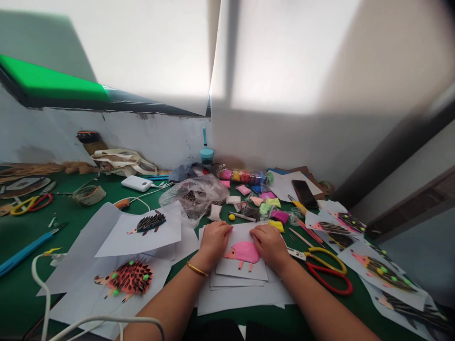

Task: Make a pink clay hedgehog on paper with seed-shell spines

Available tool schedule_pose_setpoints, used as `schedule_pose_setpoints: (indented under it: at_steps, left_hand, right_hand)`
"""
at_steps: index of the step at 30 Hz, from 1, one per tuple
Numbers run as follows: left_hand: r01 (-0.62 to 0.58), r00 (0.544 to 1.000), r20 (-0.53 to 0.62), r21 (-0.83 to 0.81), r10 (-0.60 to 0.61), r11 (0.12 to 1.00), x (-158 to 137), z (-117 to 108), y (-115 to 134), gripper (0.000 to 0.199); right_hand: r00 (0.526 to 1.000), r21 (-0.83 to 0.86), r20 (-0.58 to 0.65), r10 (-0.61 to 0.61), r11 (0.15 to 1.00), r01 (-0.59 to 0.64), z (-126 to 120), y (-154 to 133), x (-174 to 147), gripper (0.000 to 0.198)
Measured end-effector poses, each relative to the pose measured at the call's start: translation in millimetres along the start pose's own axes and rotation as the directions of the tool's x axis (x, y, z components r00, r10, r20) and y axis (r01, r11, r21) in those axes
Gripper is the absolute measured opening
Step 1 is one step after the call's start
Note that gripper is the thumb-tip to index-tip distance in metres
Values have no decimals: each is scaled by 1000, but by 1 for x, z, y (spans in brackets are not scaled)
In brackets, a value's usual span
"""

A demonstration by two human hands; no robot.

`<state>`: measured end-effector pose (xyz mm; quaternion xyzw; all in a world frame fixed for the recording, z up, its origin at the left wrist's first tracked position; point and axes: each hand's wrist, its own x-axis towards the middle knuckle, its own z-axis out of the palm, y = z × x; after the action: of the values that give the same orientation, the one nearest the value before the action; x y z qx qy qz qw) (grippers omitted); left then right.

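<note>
Between my hands lies a sheet of paper [227, 271] bearing a pink clay hedgehog [247, 252], with a light face and small legs. My left hand [215, 241] grips the sheet's upper left edge, its fingers curled together. On the upper right edge, my right hand [270, 244] is closed too, fingertips bent down close to the pink body. Both palms and the undersides of the fingers are hidden. More white sheets [220, 303] are stacked underneath. A small yellow clay ball [232, 217] sits just beyond my left hand.
Left are hedgehog pictures with dark seeds [131, 279], a white cable [44, 289] and a blue craft knife [28, 251]. Ahead are a plastic bag of seeds [195, 196] and clay packets [280, 216]. Red-yellow scissors [330, 272], a phone [304, 193] and finished pictures [384, 272] lie right.
</note>
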<state>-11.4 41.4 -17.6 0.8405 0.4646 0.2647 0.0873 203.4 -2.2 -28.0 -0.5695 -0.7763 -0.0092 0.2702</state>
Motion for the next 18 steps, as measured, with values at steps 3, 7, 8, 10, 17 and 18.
schedule_pose_setpoints:
  at_steps: [3, 7, 8, 10, 17, 18]
  left_hand:
    - [37, 999, -15, -55, -38, 998, 1, -2, -4, 24]
    - [93, 991, -78, -150, -105, 984, 2, -6, -10, 25]
    - [99, 989, -88, -177, -115, 979, 2, -9, -11, 25]
    - [106, 988, -90, -219, -128, 970, 0, -16, -9, 25]
    - [90, 985, 162, -185, -60, 979, -30, -46, 6, 65]
    - [82, 976, 215, -169, -45, 982, -37, -47, 7, 71]
  right_hand:
    - [1000, 2, -4, -4, 1000, 4, 0, 0, 0, 20]
    - [1000, 5, -20, -23, 1000, 24, 1, 0, 0, 21]
    - [999, 3, -25, -29, 1000, 29, 1, 0, 0, 21]
    - [999, -3, -34, -35, 999, 35, 2, 1, 0, 22]
    - [999, 8, 13, -48, 999, 47, 2, 4, -2, 26]
    - [998, 8, 26, -55, 998, 55, 2, 5, -2, 28]
